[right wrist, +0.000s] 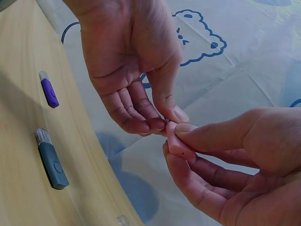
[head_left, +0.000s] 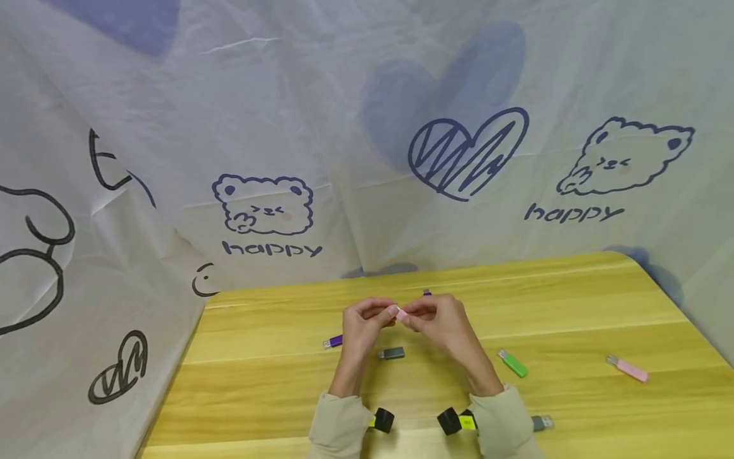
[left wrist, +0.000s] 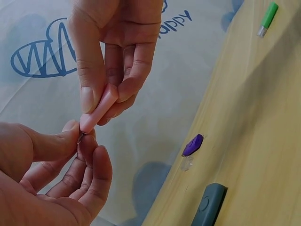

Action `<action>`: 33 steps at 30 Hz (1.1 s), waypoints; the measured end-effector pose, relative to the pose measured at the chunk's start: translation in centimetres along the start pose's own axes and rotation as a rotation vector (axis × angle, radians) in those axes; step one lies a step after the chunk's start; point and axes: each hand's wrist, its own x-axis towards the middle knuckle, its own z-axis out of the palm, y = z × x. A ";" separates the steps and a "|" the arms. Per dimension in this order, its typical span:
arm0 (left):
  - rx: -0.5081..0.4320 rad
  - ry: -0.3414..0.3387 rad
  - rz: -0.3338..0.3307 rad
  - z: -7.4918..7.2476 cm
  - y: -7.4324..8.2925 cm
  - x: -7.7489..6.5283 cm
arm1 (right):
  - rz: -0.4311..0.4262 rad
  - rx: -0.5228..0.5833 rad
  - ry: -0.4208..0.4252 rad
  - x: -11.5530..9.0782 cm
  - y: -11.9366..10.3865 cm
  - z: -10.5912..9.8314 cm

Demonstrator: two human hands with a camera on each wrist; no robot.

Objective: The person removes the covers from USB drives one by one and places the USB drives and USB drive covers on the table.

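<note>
Between my two hands, above the table, is a small pink USB stick (head_left: pixel 403 315). My right hand (head_left: pixel 446 320) pinches its pink body (right wrist: pixel 179 145) with thumb and fingers. The thumb and a fingertip of my left hand (head_left: pixel 365 324) pinch the narrow end, where a bit of metal or clear plastic (left wrist: pixel 81 137) shows. The fingertips mostly hide that end, so I cannot tell whether a cap is on it. Below the hands lies a dark grey USB stick (head_left: pixel 393 353). Beside the left wrist is a purple USB stick (head_left: pixel 335 342), partly hidden.
On the wood-patterned table (head_left: pixel 258 382) lie a green USB stick (head_left: pixel 513 363) and another pink one (head_left: pixel 629 370) to the right. A grey stick (head_left: pixel 541 422) pokes out by the right sleeve. Behind the right hand shows a purple stick (head_left: pixel 427 292). A printed cloth (head_left: pixel 367 210) hangs behind.
</note>
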 end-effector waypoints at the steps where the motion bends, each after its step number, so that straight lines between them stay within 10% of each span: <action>1: -0.003 0.001 -0.001 0.0 0.0 0.0 | -0.002 -0.001 -0.001 0.0 0.0 0.0; 14: -0.028 0.006 -0.003 -0.3 -0.2 0.2 | 0.018 -0.023 -0.003 0.2 -0.5 0.3; 22: -0.082 0.156 0.027 -2.3 0.4 0.6 | 0.057 -0.006 -0.031 0.0 -0.4 -0.2; 33: -0.086 0.077 0.024 -2.7 0.4 1.0 | 0.014 0.002 0.013 1.1 1.4 -0.9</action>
